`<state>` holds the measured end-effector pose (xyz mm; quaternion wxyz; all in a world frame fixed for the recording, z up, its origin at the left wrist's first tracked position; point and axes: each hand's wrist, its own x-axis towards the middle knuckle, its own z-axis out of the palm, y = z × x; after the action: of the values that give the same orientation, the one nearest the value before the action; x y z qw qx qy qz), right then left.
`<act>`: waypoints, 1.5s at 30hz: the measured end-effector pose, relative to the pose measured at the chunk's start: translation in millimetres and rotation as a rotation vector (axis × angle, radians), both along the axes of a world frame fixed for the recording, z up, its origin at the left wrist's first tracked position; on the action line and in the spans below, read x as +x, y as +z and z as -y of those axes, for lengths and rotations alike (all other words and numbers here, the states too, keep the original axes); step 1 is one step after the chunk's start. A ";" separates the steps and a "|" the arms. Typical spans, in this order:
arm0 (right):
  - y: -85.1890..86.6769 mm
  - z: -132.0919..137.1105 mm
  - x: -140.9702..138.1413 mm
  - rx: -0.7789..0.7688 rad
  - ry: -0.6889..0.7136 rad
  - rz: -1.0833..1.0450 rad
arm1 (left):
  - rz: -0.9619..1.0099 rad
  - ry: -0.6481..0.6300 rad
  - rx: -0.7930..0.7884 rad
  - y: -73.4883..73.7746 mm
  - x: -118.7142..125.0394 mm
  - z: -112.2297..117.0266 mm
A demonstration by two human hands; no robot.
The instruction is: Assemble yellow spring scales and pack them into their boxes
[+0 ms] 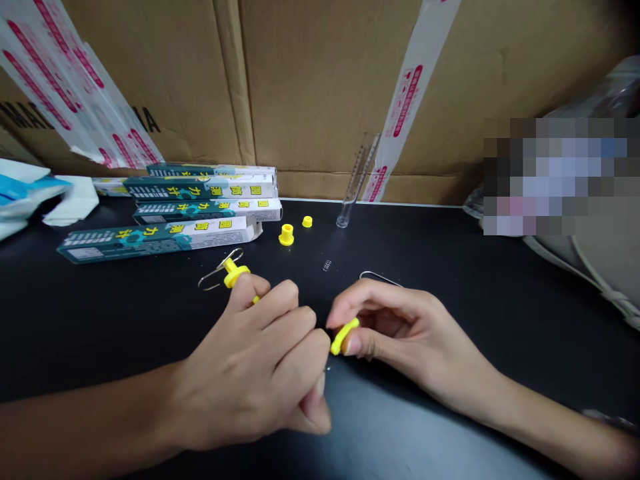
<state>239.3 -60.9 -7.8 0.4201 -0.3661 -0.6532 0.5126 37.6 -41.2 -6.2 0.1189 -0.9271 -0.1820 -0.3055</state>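
My left hand [260, 363] is closed in a fist around a thin rod whose yellow cap [234, 274] and metal wire hook [219, 273] stick out beyond the knuckles. My right hand [400, 333] pinches a small yellow disc [344, 335] between thumb and forefinger, right against the left hand's fingertips. Both hands rest low over the black table [450, 267]. A metal wire loop [379, 277] lies just behind the right hand. A tiny spring [327, 265] lies on the table beyond the hands.
Two small yellow plastic caps [287, 235] [307, 221] sit further back. A clear tube [356, 181] leans on the cardboard wall [320, 93]. Several long green-and-white boxes [165, 233] are stacked at the left. White packets [30, 193] lie far left, a bag [590, 267] at right.
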 end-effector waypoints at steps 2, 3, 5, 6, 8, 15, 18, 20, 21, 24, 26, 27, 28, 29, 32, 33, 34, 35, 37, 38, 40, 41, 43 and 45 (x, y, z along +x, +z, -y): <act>0.8 0.6 -1.6 -0.014 0.016 -0.027 | 0.000 -0.003 0.010 -0.1 0.5 0.1; 1.1 0.9 -2.1 -0.012 0.019 -0.030 | -0.001 -0.002 0.013 -0.3 0.8 0.3; 1.3 0.6 -2.0 -0.015 0.032 -0.045 | -0.007 -0.004 0.011 -0.7 1.1 0.9; 1.1 -0.1 -1.5 -0.019 0.044 -0.054 | -0.007 -0.009 0.013 -0.7 0.9 1.3; 0.4 -2.5 0.5 -0.032 0.074 -0.052 | -0.026 -0.029 0.022 -0.4 0.0 2.0; -2.8 -9.0 7.3 -0.066 0.147 -0.022 | -0.067 -0.055 0.065 1.8 -2.1 2.3; -3.1 -8.6 6.7 -0.112 0.146 -0.051 | -0.060 -0.052 0.056 1.3 -0.4 1.9; -2.9 -8.5 5.9 -0.146 0.140 -0.076 | -0.058 -0.047 0.046 0.6 0.4 1.7; -2.8 -8.4 5.6 -0.163 0.139 -0.084 | -0.054 -0.045 0.042 0.2 0.7 1.4; -2.3 -8.6 5.6 -0.195 0.150 -0.083 | -0.043 -0.054 0.038 -1.5 1.0 0.5; -2.1 -8.8 6.1 -0.200 0.161 -0.069 | -0.033 -0.063 0.039 -2.4 1.0 0.1; -2.0 -9.0 6.3 -0.196 0.168 -0.061 | -0.034 -0.064 0.036 -2.6 1.1 0.1; -1.9 -9.2 6.6 -0.191 0.175 -0.051 | -0.036 -0.066 0.034 -2.7 1.2 0.2; -1.8 -9.5 6.9 -0.185 0.178 -0.041 | -0.039 -0.067 0.033 -2.6 1.4 0.4; -1.8 -10.0 7.8 -0.168 0.184 -0.024 | -0.052 -0.074 0.034 -1.6 2.1 0.9; -1.8 -10.2 8.2 -0.166 0.187 -0.025 | -0.056 -0.076 0.032 -1.3 2.3 1.1; -1.8 -10.4 8.5 -0.167 0.190 -0.029 | -0.054 -0.081 0.033 -1.0 2.5 1.2; -1.8 -10.6 8.8 -0.170 0.193 -0.034 | -0.052 -0.085 0.033 -0.8 2.7 1.2; -1.7 -11.2 9.0 -0.175 0.199 -0.042 | -0.047 -0.093 0.038 -0.6 2.8 1.4; -1.6 -11.5 8.9 -0.176 0.199 -0.043 | -0.045 -0.096 0.038 -0.5 2.8 1.6; -1.5 -12.0 8.5 -0.170 0.197 -0.038 | -0.044 -0.100 0.039 -0.5 2.7 1.9; -1.6 -12.1 8.2 -0.166 0.196 -0.036 | -0.046 -0.102 0.042 -0.5 2.7 2.0; -2.0 -11.7 7.6 -0.162 0.193 -0.040 | -0.047 -0.105 0.054 -0.6 2.7 2.1; -2.7 -10.8 7.2 -0.157 0.190 -0.049 | -0.056 -0.102 0.066 -0.8 2.9 2.2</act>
<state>246.5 -50.2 -10.5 0.3552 -0.3218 -0.6324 0.6086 40.5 -43.4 -7.1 0.1388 -0.9389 -0.1212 -0.2908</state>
